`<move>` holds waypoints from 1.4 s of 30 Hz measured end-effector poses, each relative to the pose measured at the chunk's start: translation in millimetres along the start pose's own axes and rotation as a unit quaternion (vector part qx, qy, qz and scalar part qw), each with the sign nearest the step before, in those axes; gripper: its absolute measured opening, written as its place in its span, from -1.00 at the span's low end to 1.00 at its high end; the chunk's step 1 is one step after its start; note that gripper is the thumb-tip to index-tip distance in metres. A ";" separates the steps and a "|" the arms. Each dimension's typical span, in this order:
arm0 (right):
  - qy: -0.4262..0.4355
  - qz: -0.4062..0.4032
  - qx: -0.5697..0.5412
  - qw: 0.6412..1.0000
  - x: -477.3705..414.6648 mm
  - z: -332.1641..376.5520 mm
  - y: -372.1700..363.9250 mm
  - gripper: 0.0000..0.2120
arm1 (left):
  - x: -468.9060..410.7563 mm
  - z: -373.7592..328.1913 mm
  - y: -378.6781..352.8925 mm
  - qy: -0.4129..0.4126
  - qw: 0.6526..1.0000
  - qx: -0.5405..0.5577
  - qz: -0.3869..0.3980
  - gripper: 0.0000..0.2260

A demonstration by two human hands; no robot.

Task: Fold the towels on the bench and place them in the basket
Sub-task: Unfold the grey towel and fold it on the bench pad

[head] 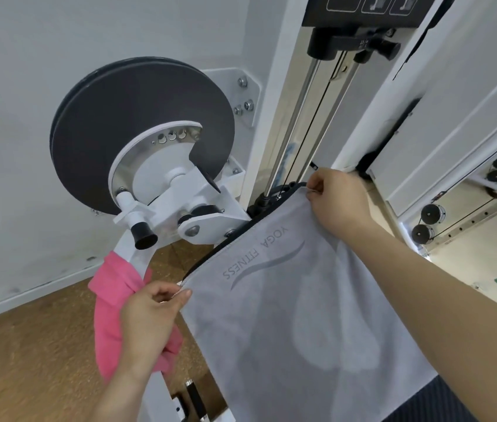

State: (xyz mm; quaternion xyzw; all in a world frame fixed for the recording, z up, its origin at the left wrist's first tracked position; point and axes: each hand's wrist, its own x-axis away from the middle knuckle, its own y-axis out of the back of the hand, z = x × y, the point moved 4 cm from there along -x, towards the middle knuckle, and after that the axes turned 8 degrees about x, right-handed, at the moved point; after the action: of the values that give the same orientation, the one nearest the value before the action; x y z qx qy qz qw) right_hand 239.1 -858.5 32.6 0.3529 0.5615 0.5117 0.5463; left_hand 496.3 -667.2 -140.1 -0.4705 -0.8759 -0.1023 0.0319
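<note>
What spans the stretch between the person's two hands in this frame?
In the head view, the top edge of the grey towel runs from the left hand to the right hand, each pinching a corner.

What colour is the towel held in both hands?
The towel is light grey with darker grey YOGA FITNESS lettering, seen in the head view.

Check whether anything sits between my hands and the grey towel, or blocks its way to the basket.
Nothing does: the left hand and right hand pinch the grey towel by its top corners. The basket is out of view, so that path can't be judged.
</note>
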 end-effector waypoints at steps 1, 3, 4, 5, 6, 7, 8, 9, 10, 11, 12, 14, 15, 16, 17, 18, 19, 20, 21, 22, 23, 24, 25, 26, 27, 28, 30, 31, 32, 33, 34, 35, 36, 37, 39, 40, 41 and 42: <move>0.001 0.001 0.008 1.000 -0.2 0.9 -0.3 -0.86 | -0.1 -1.1 -0.3 -0.008 1.000 -0.011 -0.001 -0.87; 0.008 0.019 0.035 0.999 -0.4 3.6 -1.2 -0.83 | -0.4 -5.0 -1.1 -0.019 0.999 -0.033 0.004 -0.83; 0.012 0.037 0.053 0.998 -0.7 5.4 -1.3 -0.81 | -1.2 -7.0 -1.7 -0.017 0.999 -0.041 0.013 -0.80; 0.016 0.056 0.072 0.996 -0.7 7.0 -0.4 -0.79 | -2.0 -8.6 -2.2 -0.012 0.999 -0.046 0.026 -0.80; 0.021 0.072 0.085 0.994 -0.1 8.1 2.2 -0.78 | -2.7 -10.1 -1.9 -0.009 0.998 -0.054 0.038 -0.82; 0.025 0.079 0.087 0.993 1.7 8.8 6.6 -0.78 | -2.6 -12.7 -0.9 -0.010 0.997 -0.060 0.045 -0.88; 0.025 0.077 0.075 0.994 4.5 8.3 14.0 -0.77 | -1.2 -16.8 1.0 -0.017 0.997 -0.058 0.051 -0.92; 0.020 0.067 0.051 0.996 8.6 6.2 23.6 -0.77 | 1.3 -21.8 4.4 -0.023 0.997 -0.046 0.056 -0.92; 0.009 0.051 0.021 0.998 13.9 2.5 35.0 -0.76 | 3.8 -26.8 8.9 -0.021 0.998 -0.021 0.059 -0.91; -0.004 0.037 -0.013 0.999 21.4 -2.5 48.3 -0.76 | 7.9 -33.7 14.7 -0.014 0.998 0.009 0.064 -0.92; -0.022 0.033 -0.052 0.998 28.8 -7.8 59.9 -0.76 | 10.8 -40.7 20.8 -0.003 0.997 0.043 0.069 -0.92; -0.068 0.046 -0.153 0.985 47.4 -19.2 82.9 -0.77 | 16.6 -56.2 32.4 0.006 0.990 0.107 0.093 -0.88; -0.093 0.056 -0.205 0.973 59.1 -24.4 94.7 -0.77 | 19.8 -64.3 37.5 0.005 0.985 0.132 0.107 -0.86; -0.117 0.066 -0.250 0.959 72.6 -29.0 107.0 -0.79 | 23.4 -73.1 41.8 0.004 0.980 0.154 0.123 -0.86; -0.136 0.076 -0.287 0.945 87.5 -32.9 119.5 -0.79 | 27.7 -81.7 45.5 -0.001 0.975 0.171 0.140 -0.86; -0.144 0.085 -0.314 0.934 103.0 -35.1 132.5 -0.78 | 31.9 -90.5 49.0 -0.006 0.971 0.181 0.155 -0.85; -0.146 0.089 -0.335 0.926 118.9 -36.5 145.4 -0.76 | 35.9 -99.4 52.5 -0.011 0.969 0.183 0.167 -0.84; -0.145 0.090 -0.358 0.918 136.0 -37.0 159.1 -0.75 | 40.6 -109.3 56.5 -0.015 0.967 0.181 0.178 -0.83; -0.142 0.090 -0.387 0.907 154.1 -37.1 172.3 -0.73 | 45.8 -119.7 60.6 -0.019 0.965 0.180 0.191 -0.83; -0.137 0.093 -0.421 0.892 172.7 -36.3 184.6 -0.72 | 51.7 -131.3 64.4 -0.025 0.962 0.182 0.204 -0.84; -0.132 0.101 -0.454 0.875 191.3 -35.7 195.3 -0.70 | 58.0 -143.5 67.6 -0.034 0.957 0.182 0.221 -0.84; -0.128 0.108 -0.485 0.858 209.4 -34.7 204.7 -0.69 | 64.9 -156.6 70.1 -0.048 0.953 0.180 0.238 -0.84; -0.122 0.114 -0.512 0.843 226.9 -35.3 212.1 -0.66 | 71.8 -169.6 72.2 -0.066 0.949 0.178 0.251 -0.85; -0.118 0.115 -0.535 0.829 243.3 -35.6 218.4 -0.64 | 78.3 -182.6 74.0 -0.085 0.945 0.176 0.260 -0.89; -0.115 0.116 -0.554 0.816 258.4 -37.0 222.9 -0.63 | 83.7 -194.5 75.9 -0.104 0.943 0.174 0.265 -0.93; -0.117 0.115 -0.572 0.803 273.2 -38.7 226.6 -0.63 | 88.2 -205.7 77.5 -0.122 0.942 0.167 0.264 -0.94; -0.120 0.115 -0.613 0.773 299.7 -44.8 231.5 -0.67 | 95.7 -227.5 78.7 -0.151 0.942 0.146 0.261 -0.93; -0.118 0.114 -0.637 0.753 312.0 -49.1 233.0 -0.71 | 99.3 -238.7 76.9 -0.164 0.943 0.134 0.259 -0.89; -0.116 0.111 -0.664 0.730 322.6 -53.3 234.4 -0.79 | 102.4 -250.0 72.7 -0.176 0.943 0.123 0.255 -0.85; -0.115 0.108 -0.688 0.708 331.8 -58.3 234.2 -0.86 | 104.2 -260.9 66.6 -0.187 0.943 0.115 0.251 -0.84; -0.115 0.106 -0.706 0.691 340.3 -62.8 233.2 -0.89 | 105.7 -270.8 58.5 -0.198 0.942 0.110 0.247 -0.86; -0.116 0.102 -0.715 0.682 347.0 -69.2 229.2 -0.88 | 107.1 -279.4 48.7 -0.209 0.941 0.102 0.246 -0.91; -0.119 0.099 -0.712 0.685 352.6 -75.5 224.1 -0.84 | 107.6 -286.3 37.8 -0.221 0.940 0.085 0.246 -0.95; -0.122 0.096 -0.705 0.692 356.9 -82.5 217.2 -0.86 | 107.7 -290.7 25.5 -0.238 0.937 0.059 0.248 -0.98; -0.139 0.093 -0.678 0.716 363.4 -97.8 199.7 -0.92 | 107.6 -289.7 -3.1 -0.260 0.931 -0.008 0.257 -0.97; -0.158 0.092 -0.638 0.748 365.8 -107.1 188.6 -0.90 | 106.5 -282.9 -19.2 -0.253 0.928 -0.037 0.270 -0.97; -0.184 0.091 -0.574 0.793 367.8 -117.8 175.6 -0.87 | 104.5 -272.3 -35.6 -0.238 0.926 -0.063 0.286 -0.98; -0.218 0.090 -0.494 0.837 369.2 -128.5 162.3 -0.83 | 101.8 -258.7 -52.2 -0.223 0.922 -0.092 0.302 -0.96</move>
State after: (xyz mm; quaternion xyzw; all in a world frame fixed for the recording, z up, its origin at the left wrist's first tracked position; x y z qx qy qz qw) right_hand 30.5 -493.2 79.8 0.1876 0.0662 0.6779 0.7077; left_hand 386.0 -666.1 120.3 -0.7243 -0.6634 -0.0600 -0.1780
